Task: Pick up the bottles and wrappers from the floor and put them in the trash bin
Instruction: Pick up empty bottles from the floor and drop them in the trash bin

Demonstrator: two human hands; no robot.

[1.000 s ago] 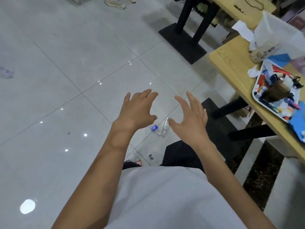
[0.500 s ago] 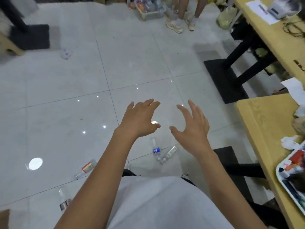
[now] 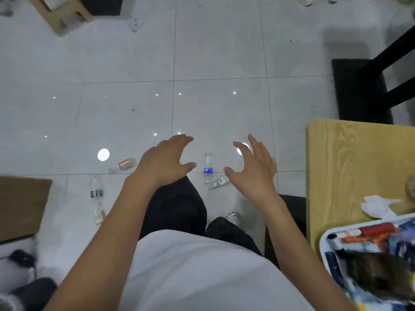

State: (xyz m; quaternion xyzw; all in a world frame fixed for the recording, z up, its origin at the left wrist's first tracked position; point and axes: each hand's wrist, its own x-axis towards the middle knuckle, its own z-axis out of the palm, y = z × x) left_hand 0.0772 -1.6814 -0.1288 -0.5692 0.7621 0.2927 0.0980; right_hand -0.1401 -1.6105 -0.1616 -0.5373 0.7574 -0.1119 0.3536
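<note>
View has tipped down since half a second ago, and a cardboard box point(image 3: 20, 207) now shows at left. Left grip point(image 3: 165, 160) and right grip point(image 3: 251, 167) hover spread, empty. Between them a clear blue-labelled bottle point(image 3: 208, 167) lies on the floor point(image 3: 220, 52), a white-labelled bottle point(image 3: 220, 182) just beside it. Bare tiles open ahead; the surface point(image 3: 350, 164) edge bounds the right.

Lying flat on the pale tiled floor point(image 3: 224, 63): blue-label bottle point(image 3: 208, 167), clear, lengthwise. Just beside it, white-label bottle point(image 3: 221, 182), set at an angle. Well off to the left, red-label bottle point(image 3: 123, 164), slanted. Nearer in, dark-band bottle point(image 3: 96, 189), then tan-label bottle point(image 3: 98, 217) right behind. Far away, crumpled pale scrap point(image 3: 135, 24), blurred.
</note>
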